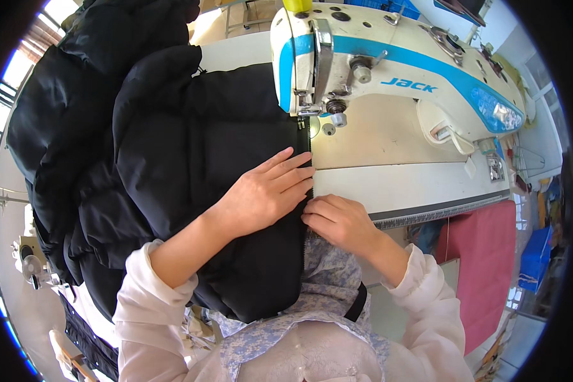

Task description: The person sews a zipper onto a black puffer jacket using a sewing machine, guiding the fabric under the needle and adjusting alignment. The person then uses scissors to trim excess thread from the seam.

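A black puffer jacket [235, 140] is spread over the sewing table, its bulk heaped to the left and its lower end hanging toward my lap. Its straight right edge, which carries a zipper [307, 137], runs up under the presser foot of a white and blue sewing machine [375, 57]. My left hand [264, 191] lies flat on the fabric with fingers stretched toward that edge. Just below it, my right hand [337, 219] pinches the jacket's edge, thumb and fingertips together.
Along the table's front edge runs a ruler strip [439, 210]. Pink fabric [487, 274] hangs at the right, with a blue bin [536, 258] beyond it. Another machine [32, 264] stands at the far left, near dark cloth [86, 334]. A floral apron [334, 264] covers my lap.
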`<action>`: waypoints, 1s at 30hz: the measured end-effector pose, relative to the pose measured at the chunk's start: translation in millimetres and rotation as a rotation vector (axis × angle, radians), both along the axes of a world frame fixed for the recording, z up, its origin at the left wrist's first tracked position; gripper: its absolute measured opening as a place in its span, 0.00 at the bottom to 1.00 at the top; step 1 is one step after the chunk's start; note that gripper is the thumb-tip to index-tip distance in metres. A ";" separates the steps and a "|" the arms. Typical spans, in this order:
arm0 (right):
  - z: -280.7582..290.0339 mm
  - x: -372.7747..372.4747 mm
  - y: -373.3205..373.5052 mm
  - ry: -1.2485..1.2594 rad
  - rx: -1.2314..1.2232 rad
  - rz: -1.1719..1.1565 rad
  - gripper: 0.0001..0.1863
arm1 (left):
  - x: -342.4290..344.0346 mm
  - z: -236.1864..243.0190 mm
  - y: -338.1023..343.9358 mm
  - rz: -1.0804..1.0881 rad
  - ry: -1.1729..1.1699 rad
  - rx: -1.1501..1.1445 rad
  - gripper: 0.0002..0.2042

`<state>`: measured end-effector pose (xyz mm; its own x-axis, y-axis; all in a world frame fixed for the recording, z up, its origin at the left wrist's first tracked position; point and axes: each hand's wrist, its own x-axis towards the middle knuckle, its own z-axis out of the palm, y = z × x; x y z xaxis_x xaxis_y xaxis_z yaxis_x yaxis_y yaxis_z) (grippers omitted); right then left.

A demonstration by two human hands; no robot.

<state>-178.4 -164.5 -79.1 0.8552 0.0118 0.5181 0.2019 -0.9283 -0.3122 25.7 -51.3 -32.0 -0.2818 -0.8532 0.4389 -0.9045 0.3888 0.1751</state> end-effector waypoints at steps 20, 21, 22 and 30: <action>8.7 -9.8 -25.4 0.012 0.139 0.032 0.16 | 3.7 -14.6 -6.6 0.183 -0.059 0.160 0.24; 9.0 -9.0 -25.4 0.008 0.142 0.031 0.13 | 4.4 -14.5 -6.7 0.185 -0.056 0.167 0.24; 9.3 -8.0 -24.6 0.004 0.144 0.030 0.11 | 5.2 -14.7 -7.1 0.186 -0.053 0.173 0.24; 13.8 -4.2 -28.8 0.052 0.163 0.031 0.12 | 13.2 -16.2 -13.0 0.169 -0.035 0.164 0.24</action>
